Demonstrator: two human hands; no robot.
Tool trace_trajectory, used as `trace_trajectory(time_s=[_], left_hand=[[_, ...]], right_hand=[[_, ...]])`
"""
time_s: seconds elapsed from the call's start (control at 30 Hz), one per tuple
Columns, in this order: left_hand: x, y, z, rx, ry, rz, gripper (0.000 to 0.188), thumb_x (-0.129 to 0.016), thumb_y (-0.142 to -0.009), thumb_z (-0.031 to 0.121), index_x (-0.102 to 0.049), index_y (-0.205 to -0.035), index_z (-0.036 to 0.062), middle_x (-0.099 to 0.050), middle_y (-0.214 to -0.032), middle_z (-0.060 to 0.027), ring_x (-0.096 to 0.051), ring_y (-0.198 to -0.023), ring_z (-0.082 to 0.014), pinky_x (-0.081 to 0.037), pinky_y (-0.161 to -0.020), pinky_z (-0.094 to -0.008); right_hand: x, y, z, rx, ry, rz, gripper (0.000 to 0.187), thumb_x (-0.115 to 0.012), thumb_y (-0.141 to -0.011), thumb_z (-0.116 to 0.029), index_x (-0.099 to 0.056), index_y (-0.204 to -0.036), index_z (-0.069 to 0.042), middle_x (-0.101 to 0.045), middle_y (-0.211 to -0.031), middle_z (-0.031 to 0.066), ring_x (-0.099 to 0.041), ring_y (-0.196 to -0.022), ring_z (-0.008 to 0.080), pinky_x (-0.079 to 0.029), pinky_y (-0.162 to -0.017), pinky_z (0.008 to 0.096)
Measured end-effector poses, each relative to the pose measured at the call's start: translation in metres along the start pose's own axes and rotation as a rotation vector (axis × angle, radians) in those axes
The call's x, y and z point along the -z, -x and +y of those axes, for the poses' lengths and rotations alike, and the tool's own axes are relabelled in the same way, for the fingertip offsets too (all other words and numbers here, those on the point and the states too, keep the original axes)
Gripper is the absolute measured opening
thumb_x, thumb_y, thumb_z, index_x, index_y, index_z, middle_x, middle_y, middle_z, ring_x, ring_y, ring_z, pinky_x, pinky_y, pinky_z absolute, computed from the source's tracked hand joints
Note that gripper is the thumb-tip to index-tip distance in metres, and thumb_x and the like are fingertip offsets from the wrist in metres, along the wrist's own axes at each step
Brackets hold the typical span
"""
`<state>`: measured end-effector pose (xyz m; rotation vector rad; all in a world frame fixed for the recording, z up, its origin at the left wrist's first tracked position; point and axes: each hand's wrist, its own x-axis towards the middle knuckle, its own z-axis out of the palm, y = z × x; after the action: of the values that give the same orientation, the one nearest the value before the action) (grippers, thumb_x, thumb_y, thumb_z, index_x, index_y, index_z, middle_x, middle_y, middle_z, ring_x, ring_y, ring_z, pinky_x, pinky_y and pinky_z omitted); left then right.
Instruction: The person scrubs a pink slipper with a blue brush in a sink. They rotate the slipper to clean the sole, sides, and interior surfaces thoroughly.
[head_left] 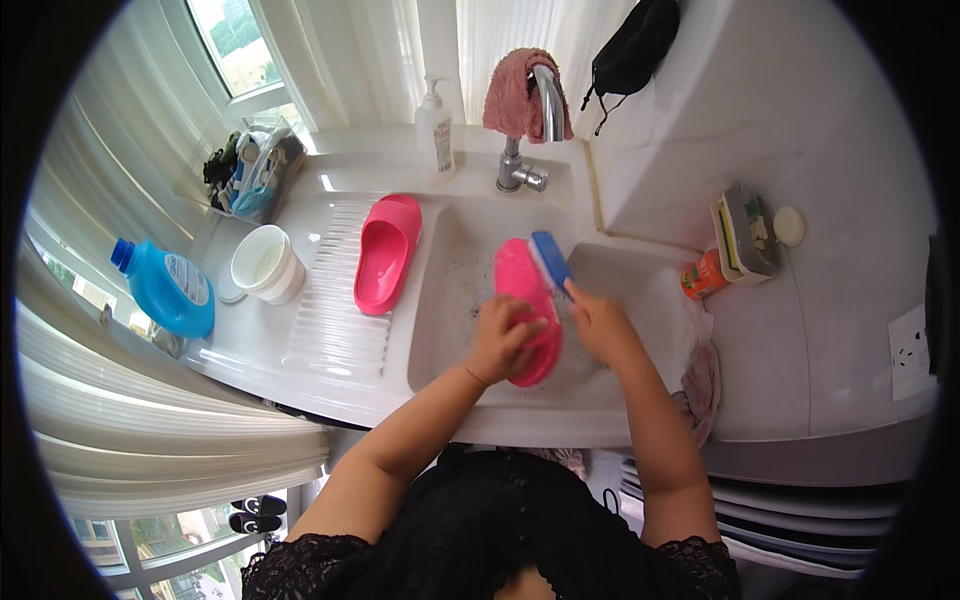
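Observation:
Over the white sink basin (pixel 450 260), my left hand (pixel 503 338) grips a pink slipper (pixel 515 265) around its middle. The sole seems to face up, though I cannot tell for sure. My right hand (pixel 598 322) is closed on the handle of a blue scrubbing brush (pixel 549 258), whose head lies against the slipper's upper right edge. The right hand is slightly blurred. Suds and dark specks dot the basin. A second pink slipper (pixel 388 250) rests on the ribbed drainboard left of the basin, its opening upward.
A chrome faucet (pixel 512 172) draped with a pink cloth (pixel 515 95) rises behind the basin. On the left stand a white tub (pixel 268 264), a blue detergent bottle (pixel 165 290) and a clear box (pixel 255 170). A pump bottle (pixel 435 130) stands behind; a rag (pixel 703 375) hangs at right.

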<state>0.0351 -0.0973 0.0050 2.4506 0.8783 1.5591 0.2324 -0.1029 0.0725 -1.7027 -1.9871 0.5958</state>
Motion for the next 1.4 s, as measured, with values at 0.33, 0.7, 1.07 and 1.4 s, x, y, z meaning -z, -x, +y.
trace_trajectory(time_s=[0.33,0.7,1.07,1.4], left_hand=[[-0.011,-0.010,-0.035,1.240,0.504,0.428,0.054,-0.074,-0.071,0.008,-0.050,-0.118,0.0031,-0.045,-0.123,-0.0185,-0.049,-0.109,-0.0320,-0.043,-0.093,-0.0415],[0.000,-0.034,-0.018,1.840,1.527,0.597,0.046,-0.059,-0.090,0.007,-0.039,-0.131,0.0104,-0.049,-0.126,-0.0130,-0.054,-0.113,-0.0311,-0.042,-0.098,-0.0574],[0.012,-0.030,-0.013,1.545,1.503,0.836,0.052,-0.041,-0.097,0.005,-0.023,-0.144,0.0181,-0.041,-0.136,-0.0125,-0.044,-0.125,-0.0290,-0.036,-0.107,-0.0510],[0.010,-0.017,-0.017,1.332,1.611,0.788,0.054,-0.035,-0.098,0.003,-0.018,-0.147,0.0185,-0.030,-0.146,-0.0107,-0.037,-0.131,-0.0277,-0.033,-0.109,-0.0483]], right_hand=[[0.038,0.056,-0.046,0.041,-0.125,0.171,0.039,-0.055,-0.090,-0.014,-0.054,-0.129,-0.011,-0.054,-0.069,0.0203,-0.049,-0.052,0.0239,-0.043,-0.056,0.0337],[-0.003,0.053,-0.031,0.088,0.117,0.147,0.039,-0.053,-0.090,-0.018,-0.054,-0.129,-0.016,-0.063,-0.079,0.0201,-0.061,-0.072,0.0373,-0.048,-0.064,0.0448],[-0.042,0.057,-0.023,0.168,0.280,0.032,0.042,-0.049,-0.091,-0.021,-0.050,-0.133,-0.016,-0.062,-0.073,0.0192,-0.061,-0.063,0.0376,-0.049,-0.060,0.0484],[-0.029,0.044,-0.032,0.090,0.260,-0.019,0.049,-0.051,-0.084,-0.016,-0.048,-0.133,-0.018,-0.062,-0.077,0.0200,-0.064,-0.066,0.0372,-0.052,-0.060,0.0491]])
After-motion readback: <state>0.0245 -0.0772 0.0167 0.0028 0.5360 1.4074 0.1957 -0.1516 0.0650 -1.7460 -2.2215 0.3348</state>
